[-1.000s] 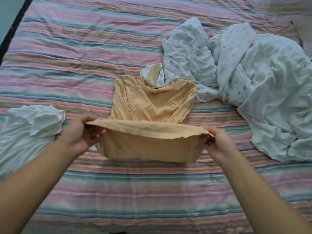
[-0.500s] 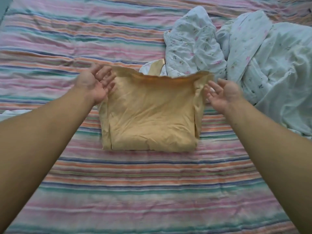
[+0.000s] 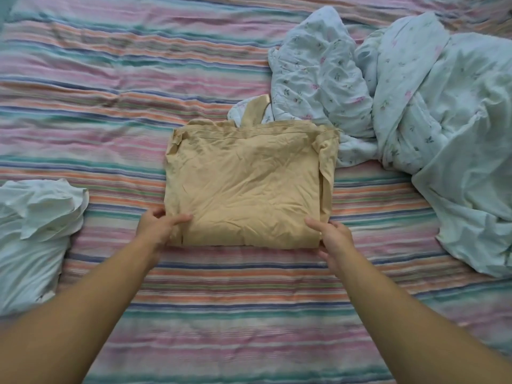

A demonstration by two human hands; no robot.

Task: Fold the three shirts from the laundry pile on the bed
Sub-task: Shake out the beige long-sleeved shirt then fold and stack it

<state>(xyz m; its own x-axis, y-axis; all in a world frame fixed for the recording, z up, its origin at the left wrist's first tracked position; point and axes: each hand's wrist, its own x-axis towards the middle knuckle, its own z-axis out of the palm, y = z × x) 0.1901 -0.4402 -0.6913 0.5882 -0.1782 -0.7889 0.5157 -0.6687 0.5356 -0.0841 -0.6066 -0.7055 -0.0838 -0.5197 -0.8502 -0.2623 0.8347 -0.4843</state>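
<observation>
On striped bed [image 3: 110, 92], L to R: white shirt [image 3: 36, 217] at L edge; L hand [image 3: 158, 227] and R hand [image 3: 333, 239] pinching near corners of folded tan shirt [image 3: 243, 187] mid-bed; floral laundry pile [image 3: 415, 112] at R.

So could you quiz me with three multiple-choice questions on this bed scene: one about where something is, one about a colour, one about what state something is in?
1. Where does the white garment lie?
A. left of the tan shirt
B. on top of the tan shirt
C. under the floral quilt

2. What colour is the shirt being handled?
A. navy
B. tan
C. red

3. What state is the tan shirt in?
A. spread out flat
B. hanging up
C. folded into a rectangle

Answers: 1 A, it sits at the left edge of the striped bedspread. 2 B, the cloth is yellowish tan. 3 C, the left hand and right hand grip the near corners of a compact bundle.
</observation>
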